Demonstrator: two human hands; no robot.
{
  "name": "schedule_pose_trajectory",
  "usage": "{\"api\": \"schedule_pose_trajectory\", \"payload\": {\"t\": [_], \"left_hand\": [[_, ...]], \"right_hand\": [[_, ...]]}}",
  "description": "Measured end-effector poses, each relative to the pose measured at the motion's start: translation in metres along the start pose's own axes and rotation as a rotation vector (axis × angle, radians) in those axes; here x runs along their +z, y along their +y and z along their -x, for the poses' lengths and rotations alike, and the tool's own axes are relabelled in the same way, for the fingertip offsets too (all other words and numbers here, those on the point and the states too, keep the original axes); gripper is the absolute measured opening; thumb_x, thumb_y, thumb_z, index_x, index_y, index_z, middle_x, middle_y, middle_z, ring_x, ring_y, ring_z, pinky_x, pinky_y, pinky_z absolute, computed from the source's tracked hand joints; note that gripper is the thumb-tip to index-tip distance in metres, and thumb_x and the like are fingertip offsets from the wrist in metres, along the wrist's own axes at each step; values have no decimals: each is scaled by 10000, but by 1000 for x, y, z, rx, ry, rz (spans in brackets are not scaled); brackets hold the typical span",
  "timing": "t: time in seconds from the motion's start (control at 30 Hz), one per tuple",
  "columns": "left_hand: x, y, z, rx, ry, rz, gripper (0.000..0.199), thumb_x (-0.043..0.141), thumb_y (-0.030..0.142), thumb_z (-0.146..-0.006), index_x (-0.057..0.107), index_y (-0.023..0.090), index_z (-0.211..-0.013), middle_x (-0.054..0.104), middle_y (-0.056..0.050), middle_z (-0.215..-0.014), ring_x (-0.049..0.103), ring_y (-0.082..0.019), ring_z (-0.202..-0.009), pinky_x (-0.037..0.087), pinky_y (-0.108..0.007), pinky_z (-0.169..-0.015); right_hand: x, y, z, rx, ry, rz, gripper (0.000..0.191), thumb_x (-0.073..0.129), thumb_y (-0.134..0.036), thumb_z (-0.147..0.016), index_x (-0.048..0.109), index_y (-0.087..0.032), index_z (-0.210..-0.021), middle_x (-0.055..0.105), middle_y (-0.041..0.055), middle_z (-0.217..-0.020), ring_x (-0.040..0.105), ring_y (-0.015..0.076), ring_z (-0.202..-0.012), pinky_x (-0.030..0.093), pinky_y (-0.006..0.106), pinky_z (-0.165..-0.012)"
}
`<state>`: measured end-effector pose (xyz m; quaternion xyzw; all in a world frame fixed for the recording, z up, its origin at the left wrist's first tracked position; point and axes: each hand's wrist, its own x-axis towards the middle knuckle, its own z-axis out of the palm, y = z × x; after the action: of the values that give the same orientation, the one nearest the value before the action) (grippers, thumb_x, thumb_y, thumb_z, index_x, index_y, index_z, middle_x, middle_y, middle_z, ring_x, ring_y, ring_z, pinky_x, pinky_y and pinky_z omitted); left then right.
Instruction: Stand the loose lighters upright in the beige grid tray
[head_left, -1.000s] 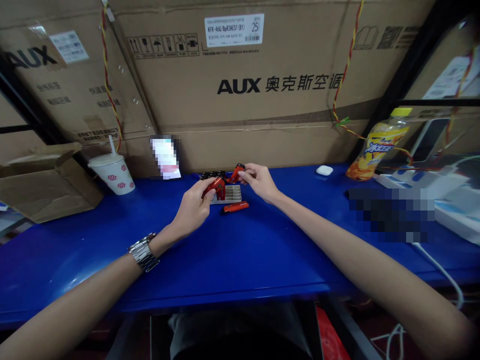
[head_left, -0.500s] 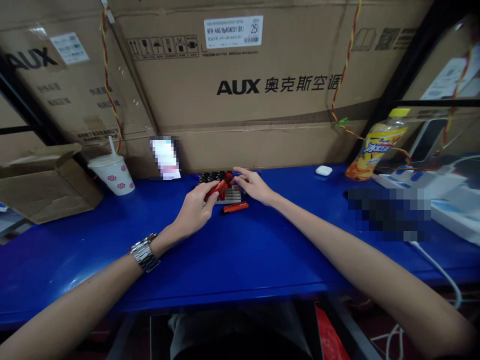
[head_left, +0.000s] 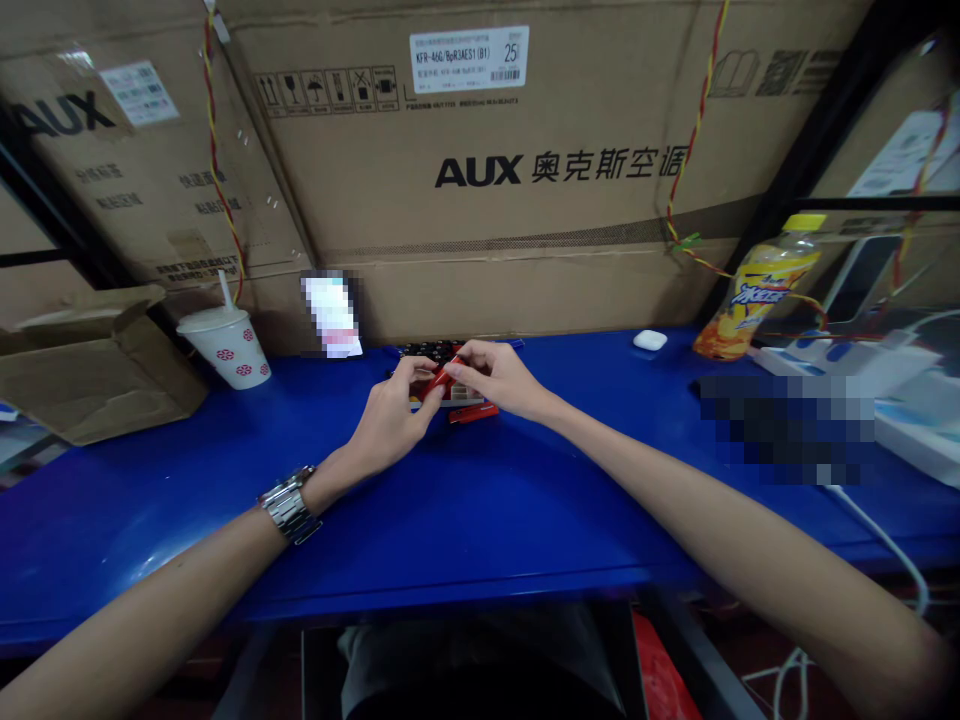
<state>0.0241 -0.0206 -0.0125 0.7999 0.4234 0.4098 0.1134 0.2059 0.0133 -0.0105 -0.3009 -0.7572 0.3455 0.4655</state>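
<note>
One left hand, one right hand — both pinching a glossy red, elongated object at mid-frame, likely so two grips can steady it — right by the pale, compartmented tray.

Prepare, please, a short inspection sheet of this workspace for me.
Surface: glossy blue tabletop, glare at left.
Handled things: glossy red object, partly hidden; elongated orange-red object lying before a pale compartmented tray.
Clutter: white paper cup with red print, yellow-capped plastic bottle.
Hands: left hand grips the glossy red object; right hand at its upper end, grip unclear.
Cables: white cable at right; red-and-yellow twisted wires hanging behind.
Surroundings: large brown cardboard cartons behind.
</note>
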Motion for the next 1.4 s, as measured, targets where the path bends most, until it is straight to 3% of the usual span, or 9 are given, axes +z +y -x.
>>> {"api": "schedule_pose_trajectory", "payload": {"t": [0.1,0.23,0.4,0.53,0.67,0.83,0.97,1.27,1.4], "left_hand": [[-4,0,-1,15,-25,-251,180,438,254,-899,509,141,-1019,668,-112,-952,647,-204,-869,517,-353,-778],[-11,4,-3,-43,-191,-657,288,321,288,-927,563,136,-888,651,-148,-899,626,-279,-874,498,-410,-736],[-14,9,-2,-187,-347,-887,385,303,338,-897,609,103,-896,665,-191,-891,640,-327,-847,495,-435,-692],[-13,7,0,-236,-434,-920,417,328,409,-871,615,106,-862,669,-188,-862,649,-335,-802,499,-427,-649],[-12,5,2,-146,-487,-857,305,363,325,-857,579,117,-914,664,-166,-871,647,-304,-773,496,-389,-620],[-10,1,1,54,-504,-625,331,365,401,-923,513,117,-1006,647,-160,-920,633,-271,-828,492,-368,-691],[-13,0,-1,109,-478,-594,418,401,522,-897,510,133,-1007,644,-157,-954,630,-280,-864,491,-361,-697],[-23,11,2,65,-591,-760,234,452,370,-810,559,176,-886,668,-127,-876,650,-311,-735,486,-393,-584],[-22,9,1,98,-603,-716,209,426,334,-816,543,176,-888,664,-118,-895,650,-287,-747,482,-373,-593]], "right_hand": [[-16,9,-1,32,109,-41,307,598,-455,-804,557,-152,-785,532,-36,-529,456,75,-440,378,224,-450],[-38,27,0,93,229,43,287,614,-431,-789,543,-155,-752,553,-15,-540,484,87,-433,377,236,-444],[-35,36,-2,111,207,204,230,577,-385,-820,560,-156,-811,610,14,-591,556,119,-499,429,263,-526],[-21,31,-5,71,185,424,235,565,-370,-834,604,-145,-891,645,23,-632,567,135,-548,422,277,-580],[-16,25,-6,44,188,555,237,564,-344,-837,616,-147,-957,660,25,-669,569,144,-583,415,282,-604],[-15,26,-5,-8,124,483,246,525,-267,-840,551,-153,-1057,668,35,-739,603,156,-634,446,296,-646],[-17,27,-2,-85,98,387,329,462,-202,-834,424,-178,-1160,663,31,-813,608,151,-684,458,301,-675],[-25,22,2,-102,34,454,300,462,-90,-684,472,-185,-968,650,68,-935,588,147,-729,417,269,-623],[-32,15,4,-156,-176,577,354,446,-32,-548,566,-173,-849,621,43,-877,555,161,-756,432,293,-674]]}}
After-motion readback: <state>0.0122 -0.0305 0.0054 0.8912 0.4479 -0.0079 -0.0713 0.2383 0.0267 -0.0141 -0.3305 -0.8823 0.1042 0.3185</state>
